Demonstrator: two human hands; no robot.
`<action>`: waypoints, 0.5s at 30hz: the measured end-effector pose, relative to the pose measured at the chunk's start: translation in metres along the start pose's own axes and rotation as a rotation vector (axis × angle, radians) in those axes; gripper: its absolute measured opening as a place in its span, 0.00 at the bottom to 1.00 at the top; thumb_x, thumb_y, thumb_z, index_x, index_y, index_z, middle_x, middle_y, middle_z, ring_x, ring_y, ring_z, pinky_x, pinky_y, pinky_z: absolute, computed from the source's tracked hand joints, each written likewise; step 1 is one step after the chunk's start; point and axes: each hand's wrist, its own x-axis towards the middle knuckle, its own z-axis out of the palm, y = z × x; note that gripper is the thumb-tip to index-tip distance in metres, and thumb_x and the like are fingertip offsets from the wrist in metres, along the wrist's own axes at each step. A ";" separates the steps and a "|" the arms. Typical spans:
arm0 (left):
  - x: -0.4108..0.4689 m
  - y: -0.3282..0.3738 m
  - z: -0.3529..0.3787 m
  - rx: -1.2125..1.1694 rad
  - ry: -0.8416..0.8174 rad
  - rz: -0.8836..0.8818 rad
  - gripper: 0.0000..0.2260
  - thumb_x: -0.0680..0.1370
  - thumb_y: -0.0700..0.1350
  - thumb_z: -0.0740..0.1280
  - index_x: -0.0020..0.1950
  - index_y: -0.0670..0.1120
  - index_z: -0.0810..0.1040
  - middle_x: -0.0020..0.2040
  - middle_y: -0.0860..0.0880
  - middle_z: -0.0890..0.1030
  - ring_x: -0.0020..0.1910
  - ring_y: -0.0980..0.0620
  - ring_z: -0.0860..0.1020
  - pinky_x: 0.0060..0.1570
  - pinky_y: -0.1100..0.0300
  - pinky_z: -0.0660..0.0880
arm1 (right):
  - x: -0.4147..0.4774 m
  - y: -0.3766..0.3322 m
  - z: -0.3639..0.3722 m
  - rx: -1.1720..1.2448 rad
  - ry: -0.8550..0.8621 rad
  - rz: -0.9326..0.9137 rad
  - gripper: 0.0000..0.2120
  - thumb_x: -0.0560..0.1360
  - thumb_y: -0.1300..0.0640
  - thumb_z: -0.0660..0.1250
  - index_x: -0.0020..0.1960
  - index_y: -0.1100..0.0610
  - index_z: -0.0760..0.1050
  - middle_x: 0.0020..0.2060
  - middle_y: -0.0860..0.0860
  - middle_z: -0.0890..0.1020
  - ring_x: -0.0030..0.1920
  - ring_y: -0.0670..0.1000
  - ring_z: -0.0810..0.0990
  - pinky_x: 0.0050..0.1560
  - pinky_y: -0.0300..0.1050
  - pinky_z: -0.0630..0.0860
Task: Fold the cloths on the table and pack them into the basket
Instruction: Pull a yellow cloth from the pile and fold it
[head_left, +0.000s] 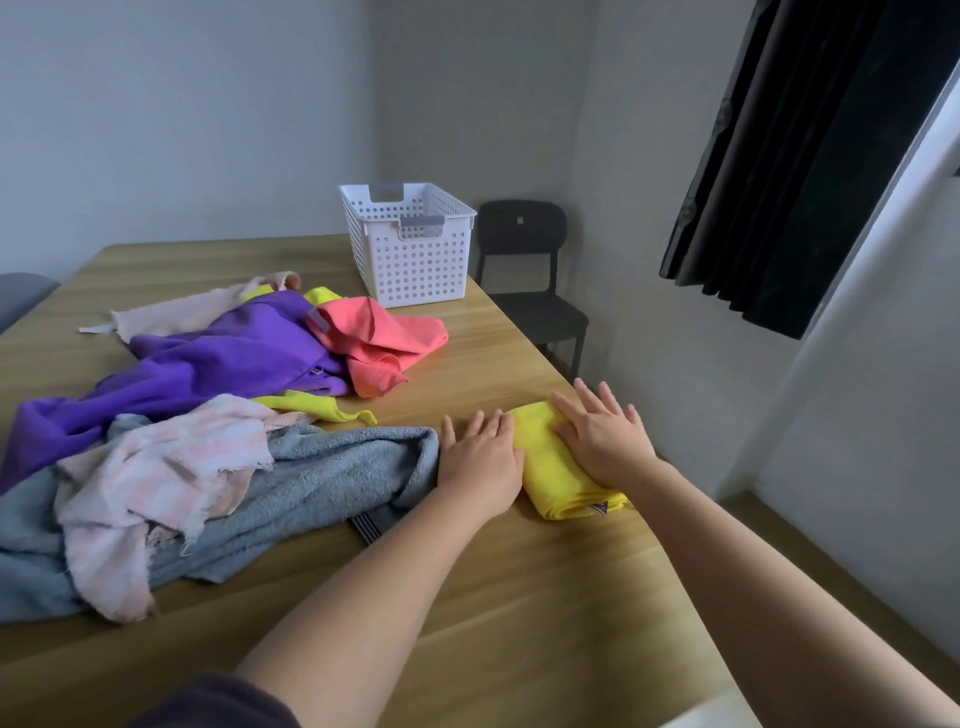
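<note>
Your right hand (602, 439) lies flat, fingers straight and spread, pressing folded yellow cloth (558, 467) near tabletop's right edge. Your left hand (480, 457) flat too, fingers straight, touching cloth's left side. Unfolded pile (208, 405) sprawls toward tabletop's left edge. White basket (410, 244) stands at far right corner.

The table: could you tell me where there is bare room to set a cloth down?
The table is bare between the coral cloth, the basket and the folded yellow cloth, and along the near edge in front of the grey towel. Its left half is crowded.
</note>
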 end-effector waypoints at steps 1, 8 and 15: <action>-0.002 -0.001 -0.003 0.018 0.011 0.008 0.25 0.83 0.53 0.47 0.78 0.45 0.48 0.78 0.50 0.52 0.77 0.50 0.47 0.72 0.42 0.39 | 0.001 -0.001 -0.001 0.030 -0.030 0.024 0.25 0.81 0.41 0.44 0.77 0.44 0.49 0.78 0.49 0.46 0.77 0.57 0.42 0.74 0.62 0.45; -0.037 -0.025 -0.024 -0.078 0.239 0.056 0.19 0.82 0.49 0.53 0.72 0.46 0.63 0.76 0.49 0.60 0.76 0.50 0.52 0.74 0.45 0.42 | -0.007 -0.022 -0.016 0.229 0.007 0.043 0.31 0.79 0.37 0.42 0.77 0.47 0.38 0.77 0.49 0.39 0.76 0.56 0.35 0.72 0.64 0.38; -0.098 -0.100 -0.022 -0.136 0.557 -0.003 0.12 0.74 0.39 0.64 0.57 0.45 0.78 0.59 0.49 0.78 0.63 0.47 0.74 0.70 0.44 0.56 | -0.046 -0.092 -0.015 0.312 0.114 -0.191 0.30 0.81 0.45 0.53 0.78 0.52 0.47 0.78 0.49 0.47 0.77 0.52 0.41 0.74 0.56 0.43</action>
